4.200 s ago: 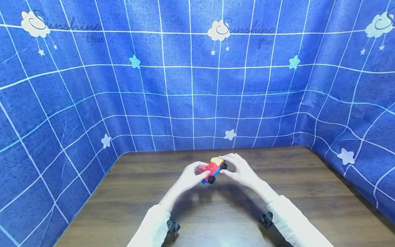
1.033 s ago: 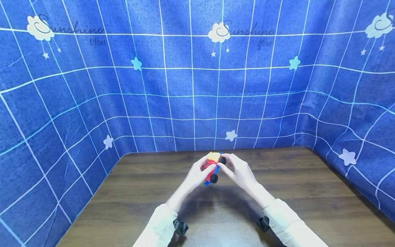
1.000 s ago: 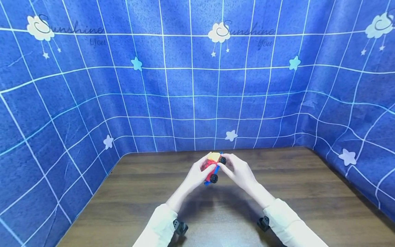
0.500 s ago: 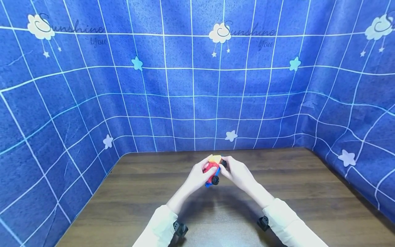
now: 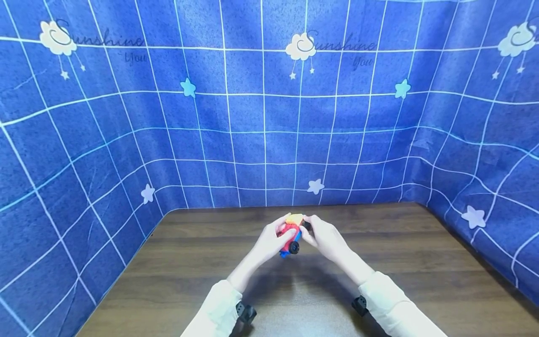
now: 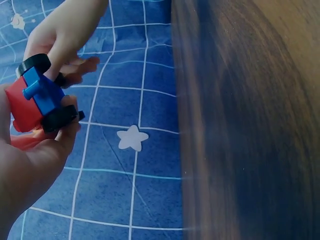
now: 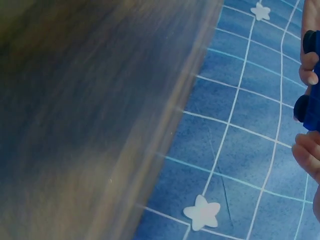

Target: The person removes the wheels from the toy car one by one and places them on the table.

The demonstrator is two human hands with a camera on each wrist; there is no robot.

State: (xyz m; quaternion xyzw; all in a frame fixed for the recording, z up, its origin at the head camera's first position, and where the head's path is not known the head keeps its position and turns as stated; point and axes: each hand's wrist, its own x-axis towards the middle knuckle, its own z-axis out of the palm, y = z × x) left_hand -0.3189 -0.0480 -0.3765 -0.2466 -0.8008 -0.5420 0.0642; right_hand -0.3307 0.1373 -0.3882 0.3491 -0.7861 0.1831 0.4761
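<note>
A toy car (image 5: 288,235) with a red body, yellow top, blue base and black wheels is held up over the table in the head view. My left hand (image 5: 269,242) grips its red body, thumb on the near side. At the car's far right end, my right hand (image 5: 326,238) pinches around a black wheel, largely covering it. In the left wrist view, the blue base (image 6: 44,92) faces the camera above my left palm, and the right hand (image 6: 65,37) reaches in from above. Only the car's blue edge (image 7: 314,107) and several fingertips show in the right wrist view.
A brown wood-grain table (image 5: 189,262) lies under both hands. Blue curtain (image 5: 236,140) with white grid lines, clouds and stars surrounds it at the back and sides. Black wrist cameras (image 5: 246,312) sit near the white sleeves (image 5: 214,304).
Since the earliest frame, the car has turned more end-on and the hands have drawn closer together. The right fingers have closed over the far wheel. Over the last second, both hands lowered slightly.
</note>
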